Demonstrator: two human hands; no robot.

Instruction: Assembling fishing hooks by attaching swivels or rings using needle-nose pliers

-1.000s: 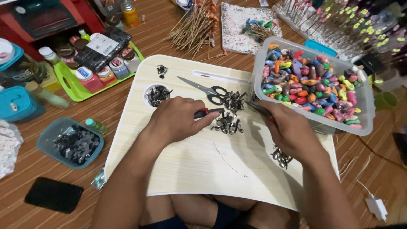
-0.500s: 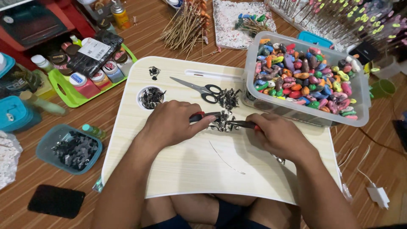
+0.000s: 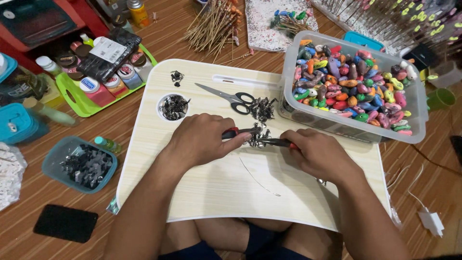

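Red-handled pliers (image 3: 240,132) clamped in left hand (image 3: 204,139) — right hand (image 3: 315,154) grips another tool over metal bits (image 3: 257,136).

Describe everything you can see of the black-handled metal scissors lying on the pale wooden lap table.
The black-handled metal scissors lie flat on the pale wooden lap table, blades shut. The silvery blades point up and left towards the round recess filled with dark metal bits; the two black loop handles lie to the right, beside a heap of small dark metal pieces. Neither hand touches them.
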